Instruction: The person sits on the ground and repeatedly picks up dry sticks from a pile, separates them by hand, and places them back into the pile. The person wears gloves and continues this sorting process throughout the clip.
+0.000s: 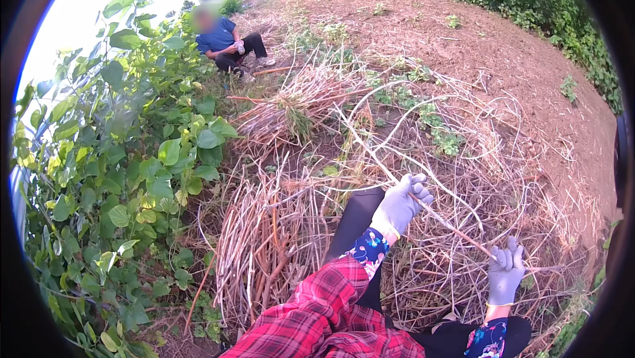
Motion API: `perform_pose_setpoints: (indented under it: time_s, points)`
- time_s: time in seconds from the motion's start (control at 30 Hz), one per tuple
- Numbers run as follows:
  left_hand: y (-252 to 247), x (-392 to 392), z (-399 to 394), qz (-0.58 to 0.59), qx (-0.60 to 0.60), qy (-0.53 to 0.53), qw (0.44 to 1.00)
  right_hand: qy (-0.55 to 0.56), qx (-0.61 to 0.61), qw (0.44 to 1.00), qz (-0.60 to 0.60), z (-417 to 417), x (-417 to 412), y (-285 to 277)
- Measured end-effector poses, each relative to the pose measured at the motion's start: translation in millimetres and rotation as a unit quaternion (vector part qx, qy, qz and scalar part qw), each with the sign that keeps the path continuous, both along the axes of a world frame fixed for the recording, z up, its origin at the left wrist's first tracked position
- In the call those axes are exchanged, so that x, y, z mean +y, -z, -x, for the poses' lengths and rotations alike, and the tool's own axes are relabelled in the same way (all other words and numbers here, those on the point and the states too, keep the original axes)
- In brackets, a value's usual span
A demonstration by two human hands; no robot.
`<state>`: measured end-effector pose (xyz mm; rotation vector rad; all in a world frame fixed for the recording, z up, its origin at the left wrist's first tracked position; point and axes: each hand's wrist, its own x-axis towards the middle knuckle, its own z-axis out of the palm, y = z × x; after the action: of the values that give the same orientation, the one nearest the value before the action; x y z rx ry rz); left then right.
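A long, pale branched stick [459,231] slants across the middle of the view, its forked end pointing up and away to the left. My left hand [397,206], in a light grey glove, has its fingers curled around the stick partway along. Lower right, my gloved right hand [506,271] grips the same stick near its thicker, reddish end. Beneath and around both hands spreads a tangle of dry stems [426,278]. Beside my left leg lies a dense pile of cut sticks [253,239], roughly lined up with one another.
A second bundle of sticks [312,95] lies farther ahead. Leafy climbing plants [158,159] crowd the left side. One person [218,40] sits on the ground near them, hands together. Bare brown soil [496,35] slopes up towards green bushes [575,15].
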<state>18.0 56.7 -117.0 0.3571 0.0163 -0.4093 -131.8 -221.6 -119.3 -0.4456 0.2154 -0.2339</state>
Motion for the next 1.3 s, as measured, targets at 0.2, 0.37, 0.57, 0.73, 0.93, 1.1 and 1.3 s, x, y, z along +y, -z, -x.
perform_pose_setpoints:
  time_s: [0.2, 0.37, 0.57, 0.73, 0.93, 1.1, 1.3]
  points:
    - [-7.2, -9.4, 11.4, -0.137, 0.037, -0.049, 0.989, 0.017, 0.021, 0.998, 0.05, 3.6, 5.0, -11.5]
    - [37.8, -74.7, 62.9, -0.546, -0.174, 0.021, 0.819, -0.077, 0.054, 0.965, 0.246, 2.3, 33.4, -3.9]
    - [36.0, -89.1, 84.6, -0.62, -0.305, 0.162, 0.704, -0.096, 0.091, 0.968, 0.213, 1.4, 20.1, -1.2]
    - [32.2, -95.2, 90.1, -0.672, -0.387, 0.199, 0.599, -0.069, 0.122, 0.972, 0.188, -9.3, 26.5, 11.9]
    - [15.1, -96.5, 96.9, -0.702, -0.38, 0.24, 0.553, -0.075, 0.062, 0.975, 0.2, -4.6, 19.3, 26.5]
    - [42.2, -103.9, 104.8, -0.522, -0.227, 0.288, 0.77, -0.072, 0.109, 0.972, 0.193, -5.0, 24.0, 19.2]
    - [19.1, -92.2, 116.6, -0.464, -0.169, 0.339, 0.801, -0.084, 0.114, 0.973, 0.181, -8.1, 22.2, 19.3]
